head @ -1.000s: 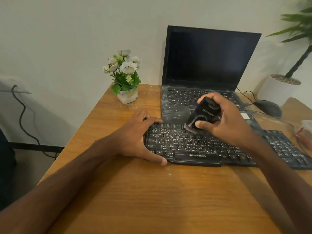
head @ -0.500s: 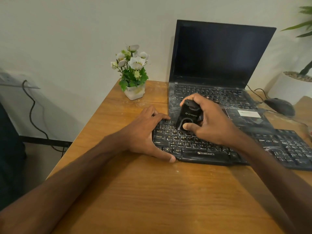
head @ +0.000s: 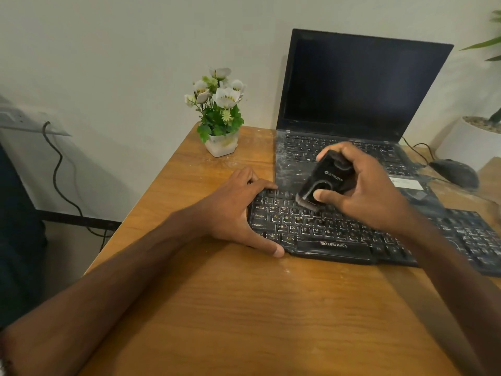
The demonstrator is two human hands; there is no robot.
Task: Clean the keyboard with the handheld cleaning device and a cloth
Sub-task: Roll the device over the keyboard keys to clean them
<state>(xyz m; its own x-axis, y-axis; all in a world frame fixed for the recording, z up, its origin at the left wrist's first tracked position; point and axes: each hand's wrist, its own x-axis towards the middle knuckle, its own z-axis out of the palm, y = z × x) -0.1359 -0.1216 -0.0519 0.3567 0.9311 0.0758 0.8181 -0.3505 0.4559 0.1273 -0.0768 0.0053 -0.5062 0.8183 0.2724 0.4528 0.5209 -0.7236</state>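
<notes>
Near side: wide stretch of bare wooden table [head: 244, 308] between the two forearms, front edge out of frame. The table's left edge runs diagonally up toward the wall, with floor and a dangling black cable [head: 58, 169] beyond it. Next, the black keyboard [head: 325, 232] lies flat and slightly skewed. Its front edge faces the bare wood, its left end sits well in from the table's left edge, and its right end runs out of frame. White dust specks on the keys. The left hand [head: 233, 213] clamps the keyboard's left end, thumb along the front edge, index finger hooked on the back left corner, the other fingers on the table beside it. The right hand [head: 366, 196] grips the black handheld cleaner [head: 322, 183], thumb pressed on its top face near the low end, fingers wrapped round the far side and top. The cleaner is tilted, its low end on the keys in the upper-left rows, just right of the left index fingertip. Behind, an open laptop [head: 360, 85], screen dark and deck dusty, sits right against the keyboard's back edge. The flower pot [head: 221, 143] stands left of the laptop near the wall, apart from the left hand. A mouse [head: 455, 173] sits right of the laptop. A white planter [head: 469, 145] is at far right.
</notes>
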